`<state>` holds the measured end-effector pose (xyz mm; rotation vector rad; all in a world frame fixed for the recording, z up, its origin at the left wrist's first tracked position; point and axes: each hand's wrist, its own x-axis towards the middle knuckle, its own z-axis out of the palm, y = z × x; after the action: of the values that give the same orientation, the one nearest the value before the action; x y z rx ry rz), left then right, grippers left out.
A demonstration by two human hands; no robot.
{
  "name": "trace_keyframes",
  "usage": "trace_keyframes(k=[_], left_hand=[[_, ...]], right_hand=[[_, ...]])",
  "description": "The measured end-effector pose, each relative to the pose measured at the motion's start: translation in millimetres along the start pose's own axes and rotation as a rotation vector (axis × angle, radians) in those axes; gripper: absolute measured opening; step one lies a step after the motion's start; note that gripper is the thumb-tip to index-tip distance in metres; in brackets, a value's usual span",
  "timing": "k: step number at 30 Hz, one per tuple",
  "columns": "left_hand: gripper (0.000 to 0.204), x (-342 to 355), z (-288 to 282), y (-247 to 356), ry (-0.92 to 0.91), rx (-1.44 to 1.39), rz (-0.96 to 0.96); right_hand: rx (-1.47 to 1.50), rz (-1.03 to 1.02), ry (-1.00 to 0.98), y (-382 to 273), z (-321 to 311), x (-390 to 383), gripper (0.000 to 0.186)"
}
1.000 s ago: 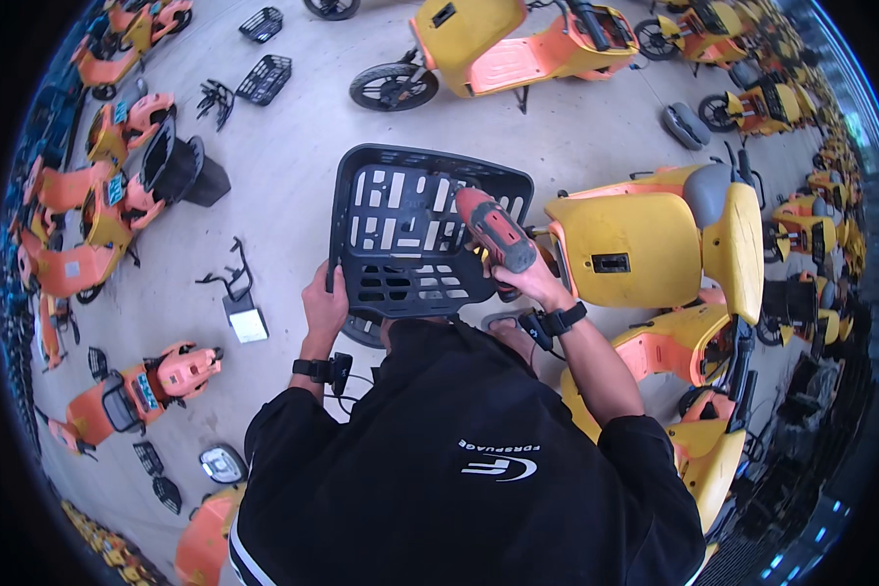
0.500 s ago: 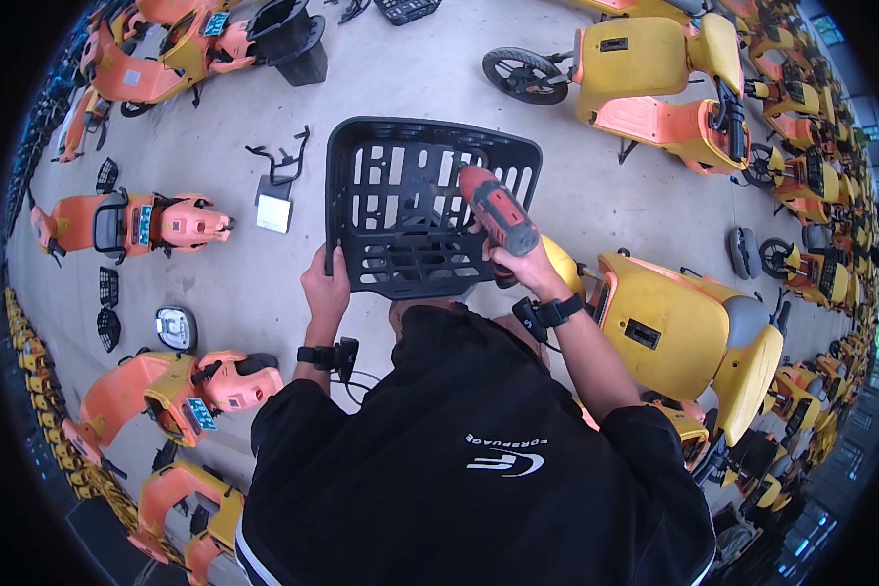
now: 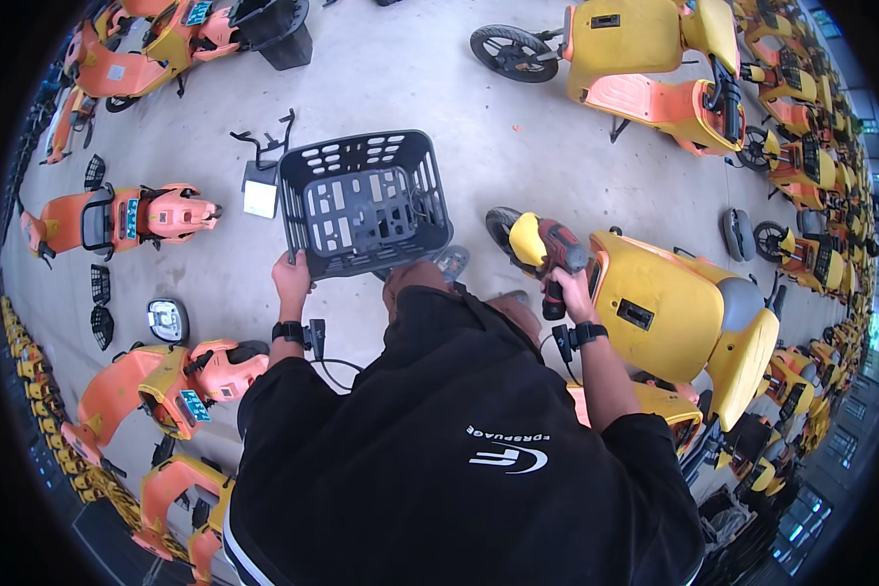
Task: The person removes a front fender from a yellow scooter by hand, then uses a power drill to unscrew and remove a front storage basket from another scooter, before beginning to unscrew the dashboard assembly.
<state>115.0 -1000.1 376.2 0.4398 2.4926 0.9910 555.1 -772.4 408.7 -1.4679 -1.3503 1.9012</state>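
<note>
- The left hand (image 3: 291,276) grips the near corner of the black plastic basket (image 3: 364,203), held over the concrete floor (image 3: 479,137).
- The right hand (image 3: 568,290) closes around a red cordless drill (image 3: 555,256), beside a yellow scooter (image 3: 669,308).

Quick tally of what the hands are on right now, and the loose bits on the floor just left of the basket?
Black plastic basket, held at its near edge by the left hand: 1
Red and black power drill, in the right hand: 1
Black metal bracket on the floor: 1
White square plate on the floor: 1
Total: 4
</note>
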Motion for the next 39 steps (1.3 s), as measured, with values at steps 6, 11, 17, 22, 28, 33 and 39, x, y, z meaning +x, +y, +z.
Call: trace_keyframes(k=[6, 11, 17, 22, 28, 33, 39], left_hand=[[0.021, -1, 13, -66, -0.217, -0.312, -0.447], [0.021, -16, 19, -74, -0.185, -0.362, -0.46], [0.027, -20, 36, -64, -0.113, -0.16, -0.255], [0.026, -24, 39, -85, -0.247, -0.153, -0.346], [0.025, -49, 30, -54, -0.152, -0.224, -0.172], [0.024, -40, 35, -58, -0.201, -0.298, -0.277], [0.019, -52, 32, -54, -0.077, -0.15, -0.217]], right_hand=[[0.009, 0.259, 0.284, 71, -55, -50, 0.025], [0.129, 0.494, 0.439, 121, -78, -101, 0.029], [0.187, 0.617, 0.5, 146, -74, -134, 0.026], [0.212, 0.63, 0.549, 143, -58, -137, 0.024], [0.212, 0.635, 0.394, 137, -67, -109, 0.025], [0.099, 0.596, 0.388, 116, -56, -82, 0.028], [0.075, 0.564, 0.354, 108, -55, -71, 0.026]])
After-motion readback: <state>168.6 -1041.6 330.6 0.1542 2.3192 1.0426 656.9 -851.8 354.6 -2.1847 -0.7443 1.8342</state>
